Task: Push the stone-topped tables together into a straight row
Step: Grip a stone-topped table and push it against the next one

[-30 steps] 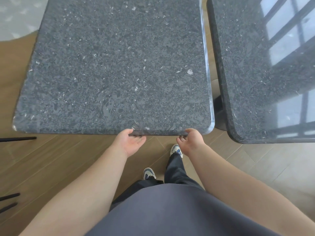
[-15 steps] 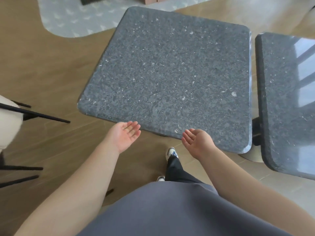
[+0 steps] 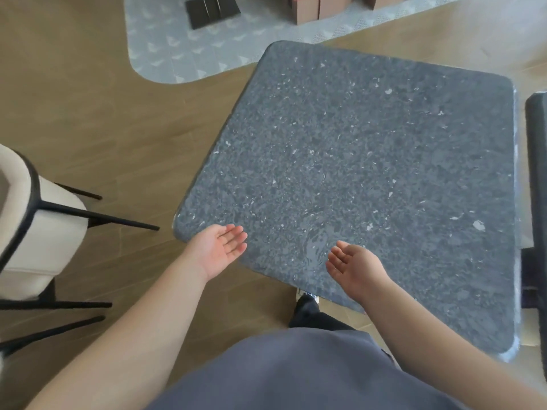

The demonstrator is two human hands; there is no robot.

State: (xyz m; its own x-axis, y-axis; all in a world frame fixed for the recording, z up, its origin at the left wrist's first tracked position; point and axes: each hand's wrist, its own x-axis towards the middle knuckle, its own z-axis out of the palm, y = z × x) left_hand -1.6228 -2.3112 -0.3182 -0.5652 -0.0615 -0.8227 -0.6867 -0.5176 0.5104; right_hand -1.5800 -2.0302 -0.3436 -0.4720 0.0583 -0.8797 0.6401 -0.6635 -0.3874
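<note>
A square dark grey speckled stone-topped table (image 3: 370, 173) fills the middle of the view, seen at an angle. A second stone-topped table (image 3: 537, 179) shows only as a dark strip at the right edge, a narrow gap apart from the first. My left hand (image 3: 220, 247) hovers palm up over the first table's near left corner, fingers apart, holding nothing. Over the near edge, my right hand (image 3: 353, 267) is also palm up and empty.
A cream chair (image 3: 26, 226) with thin black legs stands at the left, close to the table's near corner. A pale patterned rug (image 3: 189, 48) with boxes on it lies at the back. Wooden floor surrounds the tables. My shoe (image 3: 306, 300) shows below the table edge.
Both hands let go of the table's near edge and turned palm up, now raised over the top. The view swung left, bringing the chair in and pushing the second table to the right edge.
</note>
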